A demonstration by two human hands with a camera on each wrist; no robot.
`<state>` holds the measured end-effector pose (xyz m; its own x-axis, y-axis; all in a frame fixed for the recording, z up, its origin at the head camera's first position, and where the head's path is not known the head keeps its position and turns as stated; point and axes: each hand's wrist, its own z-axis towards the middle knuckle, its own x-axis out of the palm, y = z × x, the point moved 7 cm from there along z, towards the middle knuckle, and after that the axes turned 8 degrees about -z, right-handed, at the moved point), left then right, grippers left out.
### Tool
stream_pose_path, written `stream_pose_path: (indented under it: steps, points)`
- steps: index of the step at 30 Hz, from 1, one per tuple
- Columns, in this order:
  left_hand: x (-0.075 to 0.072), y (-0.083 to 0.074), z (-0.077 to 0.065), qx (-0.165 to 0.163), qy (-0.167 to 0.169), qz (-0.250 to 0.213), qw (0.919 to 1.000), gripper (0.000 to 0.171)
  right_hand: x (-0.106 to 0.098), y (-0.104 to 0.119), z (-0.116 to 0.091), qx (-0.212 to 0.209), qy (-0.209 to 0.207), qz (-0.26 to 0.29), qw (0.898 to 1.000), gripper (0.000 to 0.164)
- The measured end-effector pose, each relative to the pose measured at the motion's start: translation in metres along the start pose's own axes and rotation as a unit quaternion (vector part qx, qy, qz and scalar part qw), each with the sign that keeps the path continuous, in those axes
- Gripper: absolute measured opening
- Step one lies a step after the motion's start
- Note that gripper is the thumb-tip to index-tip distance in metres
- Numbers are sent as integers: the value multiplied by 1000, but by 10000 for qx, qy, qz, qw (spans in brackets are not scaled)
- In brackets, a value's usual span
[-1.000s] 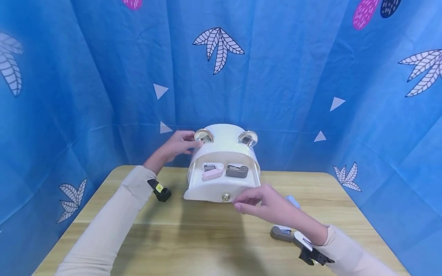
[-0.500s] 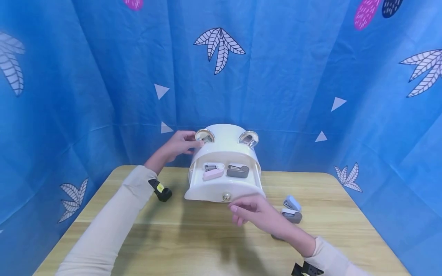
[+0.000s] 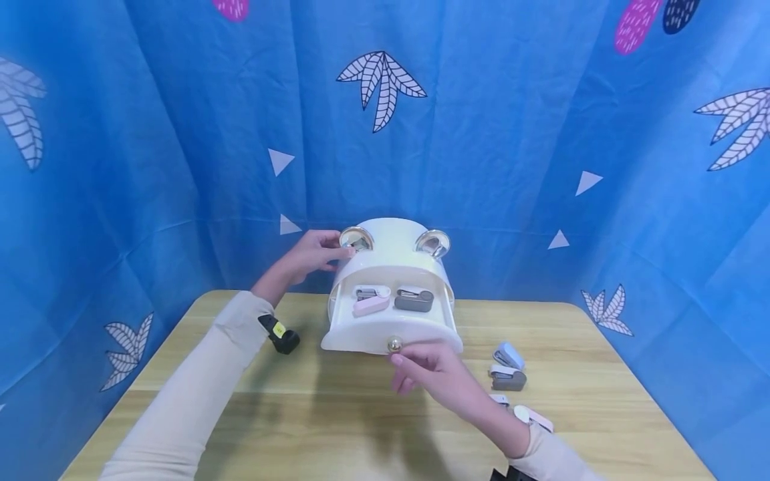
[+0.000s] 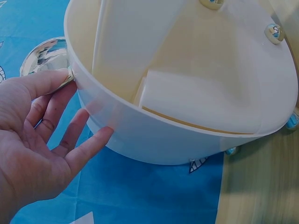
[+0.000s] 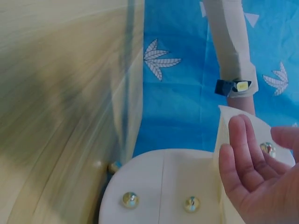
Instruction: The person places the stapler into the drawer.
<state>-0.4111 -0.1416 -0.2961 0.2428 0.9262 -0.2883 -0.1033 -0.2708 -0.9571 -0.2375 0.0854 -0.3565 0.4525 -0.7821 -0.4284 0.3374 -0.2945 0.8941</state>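
A white storage box [image 3: 394, 242] with two shiny round ears has its upper drawer pulled out. Inside the drawer [image 3: 355, 339] lie a pink-and-white stapler [image 3: 371, 304] and a dark grey one [image 3: 413, 302], side by side. My left hand [image 3: 309, 255] pinches the rim of the left ear [image 4: 44, 56] between thumb and forefinger, its other fingers spread beside the box wall. At the drawer's front, my right hand [image 3: 436, 375] has its fingertips right by the gold knob [image 5: 268, 149]. Its thumb stands apart from the loosely bent fingers.
On the wooden table [image 3: 289, 421], right of the box, lie a blue stapler [image 3: 508, 355], a grey stapler [image 3: 508, 379] and a pink one [image 3: 535, 419]. Another stapler [image 3: 500, 399] is mostly hidden by the right forearm. Blue patterned curtain [image 3: 499, 167] surrounds the back and sides.
My right hand has moved left and slightly down along the drawer front to the knob, uncovering staplers on the table. The left hand, box and drawer have stayed put.
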Motion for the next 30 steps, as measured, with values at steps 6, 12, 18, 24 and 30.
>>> stream_pose_path:
  steps: [6,12,18,24,30]
  points:
    - [1,1,1,-9,10,-52,10000,34,0,3,4,-64,-390,-194,9990,30]
    - [0,1,-1,-8,-3,-47,10000,33,-4,7,6,4,-650,-336,9973,28]
    - [4,-2,-2,48,48,-120,9999,30,-8,10,13,-109,-807,-343,9961,28]
    - [5,-1,-3,26,40,-154,9999,31,-15,6,24,-78,-1011,-285,9944,26]
    - [4,-1,-5,-3,34,-117,9999,32,-25,3,34,-3,-1266,-498,9907,28]
